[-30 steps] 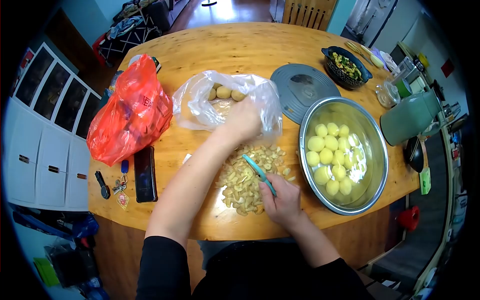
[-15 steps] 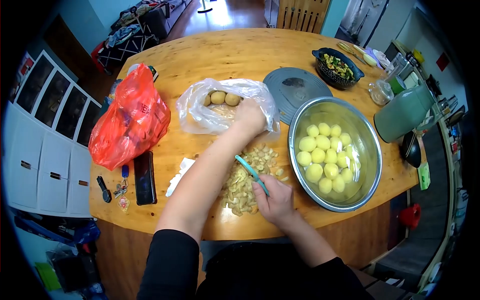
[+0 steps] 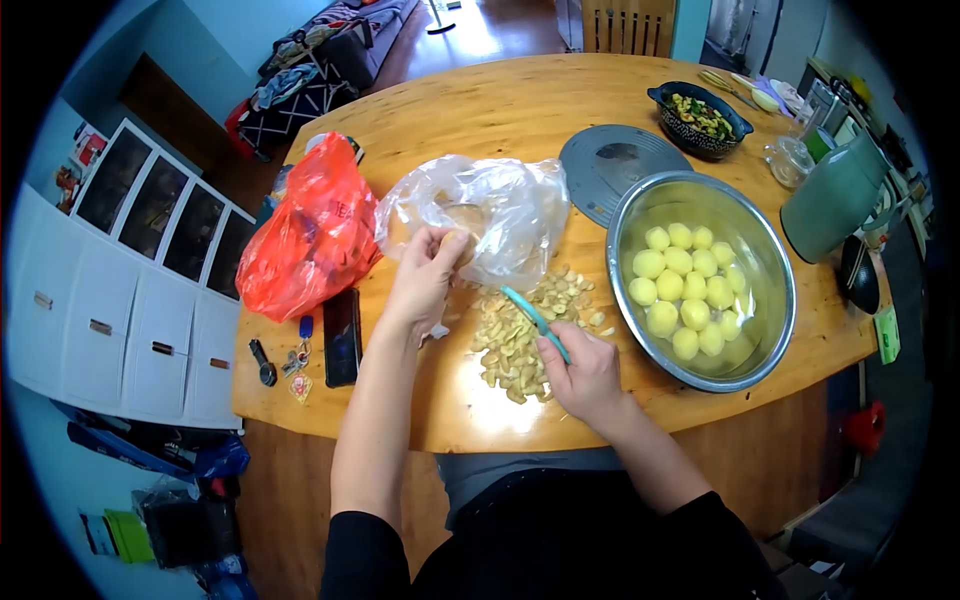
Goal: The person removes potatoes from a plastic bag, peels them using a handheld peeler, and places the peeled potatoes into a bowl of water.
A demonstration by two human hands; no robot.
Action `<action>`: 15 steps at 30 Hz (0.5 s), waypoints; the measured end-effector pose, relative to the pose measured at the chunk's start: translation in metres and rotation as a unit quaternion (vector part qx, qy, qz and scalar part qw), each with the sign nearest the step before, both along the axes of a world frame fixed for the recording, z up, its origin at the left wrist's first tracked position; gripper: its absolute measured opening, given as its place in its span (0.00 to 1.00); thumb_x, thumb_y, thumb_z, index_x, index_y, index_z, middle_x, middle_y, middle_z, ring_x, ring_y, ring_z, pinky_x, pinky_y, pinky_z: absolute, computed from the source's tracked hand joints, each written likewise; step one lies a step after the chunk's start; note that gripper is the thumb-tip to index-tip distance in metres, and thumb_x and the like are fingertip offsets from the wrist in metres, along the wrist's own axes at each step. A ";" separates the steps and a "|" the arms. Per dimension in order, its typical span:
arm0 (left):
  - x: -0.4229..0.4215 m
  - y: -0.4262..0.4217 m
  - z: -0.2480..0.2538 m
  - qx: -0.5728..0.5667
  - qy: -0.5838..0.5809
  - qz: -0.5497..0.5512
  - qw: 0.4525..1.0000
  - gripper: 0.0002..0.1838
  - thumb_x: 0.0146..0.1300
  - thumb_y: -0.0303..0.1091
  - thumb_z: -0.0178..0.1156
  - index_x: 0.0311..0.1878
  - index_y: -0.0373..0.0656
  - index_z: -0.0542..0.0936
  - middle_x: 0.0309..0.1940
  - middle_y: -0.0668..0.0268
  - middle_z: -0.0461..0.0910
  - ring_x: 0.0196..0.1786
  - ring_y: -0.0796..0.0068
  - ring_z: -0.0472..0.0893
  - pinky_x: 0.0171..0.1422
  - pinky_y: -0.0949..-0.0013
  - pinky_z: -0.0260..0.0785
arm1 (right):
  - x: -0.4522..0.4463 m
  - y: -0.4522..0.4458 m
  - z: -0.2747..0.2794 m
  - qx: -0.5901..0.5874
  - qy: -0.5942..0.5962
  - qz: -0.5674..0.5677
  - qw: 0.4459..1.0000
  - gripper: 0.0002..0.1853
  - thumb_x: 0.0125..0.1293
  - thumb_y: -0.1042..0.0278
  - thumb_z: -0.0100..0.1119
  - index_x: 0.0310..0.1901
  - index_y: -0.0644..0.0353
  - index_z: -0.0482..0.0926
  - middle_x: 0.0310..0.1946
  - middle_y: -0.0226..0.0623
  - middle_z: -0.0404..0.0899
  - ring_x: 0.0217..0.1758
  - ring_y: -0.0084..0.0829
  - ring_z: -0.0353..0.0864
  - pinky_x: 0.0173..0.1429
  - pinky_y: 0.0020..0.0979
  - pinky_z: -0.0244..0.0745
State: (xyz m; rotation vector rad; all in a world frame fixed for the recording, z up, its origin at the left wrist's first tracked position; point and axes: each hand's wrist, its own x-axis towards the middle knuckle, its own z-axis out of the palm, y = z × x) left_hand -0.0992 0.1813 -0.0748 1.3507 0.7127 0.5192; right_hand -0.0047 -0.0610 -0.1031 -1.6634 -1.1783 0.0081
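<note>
My left hand (image 3: 430, 270) is closed in a pinch at the near edge of the clear plastic bag (image 3: 520, 215), its thumb and fingers pressed on the film. Through the crumpled plastic, something brown and round, probably a potato (image 3: 463, 214), shows faintly. In my right hand (image 3: 588, 372) is a teal peeler (image 3: 530, 315), pointing up and left over a heap of potato peelings (image 3: 520, 350). To the right, a large steel basin (image 3: 622, 290) holds several peeled yellow potatoes (image 3: 692, 285) in water.
A red plastic bag (image 3: 310, 235), a phone (image 3: 342, 338), keys (image 3: 298, 358) and a watch (image 3: 262, 362) lie left. Behind the basin are a grey round mat (image 3: 610, 170), a dark bowl of food (image 3: 703, 125) and a green pitcher (image 3: 828, 195).
My left hand has come out of the clear bag and moved left and nearer to its edge. The bag's opening has folded over the potatoes. The view has shifted; my right hand keeps the peeler.
</note>
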 end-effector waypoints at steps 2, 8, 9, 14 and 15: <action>-0.023 -0.014 -0.002 -0.070 -0.084 0.015 0.994 0.15 0.80 0.44 0.56 0.55 0.42 0.77 0.42 0.62 0.82 0.33 0.79 0.76 0.35 0.75 0.71 | -0.003 0.000 0.001 0.005 0.015 0.006 1.000 0.07 0.71 0.67 0.65 0.41 0.62 0.80 0.27 0.47 0.83 0.27 0.50 0.84 0.31 0.43 0.76; -0.068 -0.065 -0.027 -0.325 -0.247 -0.022 0.913 0.23 0.84 0.50 0.42 0.58 0.41 0.76 0.44 0.57 0.80 0.34 0.70 0.75 0.30 0.73 0.68 | -0.012 -0.006 0.013 -0.089 -0.012 0.025 0.996 0.07 0.72 0.65 0.63 0.42 0.60 0.79 0.25 0.48 0.82 0.26 0.52 0.83 0.31 0.46 0.75; -0.070 -0.073 -0.031 -0.347 -0.254 -0.020 0.903 0.23 0.84 0.50 0.42 0.58 0.41 0.76 0.44 0.58 0.80 0.34 0.70 0.75 0.30 0.72 0.68 | -0.012 -0.007 0.015 -0.146 -0.035 0.025 0.988 0.08 0.73 0.65 0.62 0.42 0.59 0.79 0.24 0.48 0.81 0.26 0.52 0.83 0.31 0.47 0.75; -0.069 -0.104 -0.036 -0.365 -0.236 0.004 0.901 0.28 0.83 0.58 0.43 0.56 0.41 0.77 0.40 0.60 0.79 0.32 0.73 0.73 0.29 0.74 0.65 | -0.025 -0.016 0.017 -0.064 -0.024 0.014 0.998 0.08 0.74 0.63 0.60 0.40 0.58 0.78 0.23 0.47 0.81 0.25 0.52 0.82 0.30 0.50 0.75; -0.066 -0.108 -0.035 -0.350 -0.227 0.011 0.909 0.29 0.83 0.60 0.43 0.56 0.41 0.78 0.40 0.60 0.79 0.32 0.74 0.73 0.29 0.74 0.65 | -0.025 -0.016 0.013 -0.081 -0.034 0.022 0.996 0.08 0.74 0.63 0.60 0.40 0.58 0.78 0.23 0.47 0.81 0.25 0.52 0.82 0.30 0.50 0.75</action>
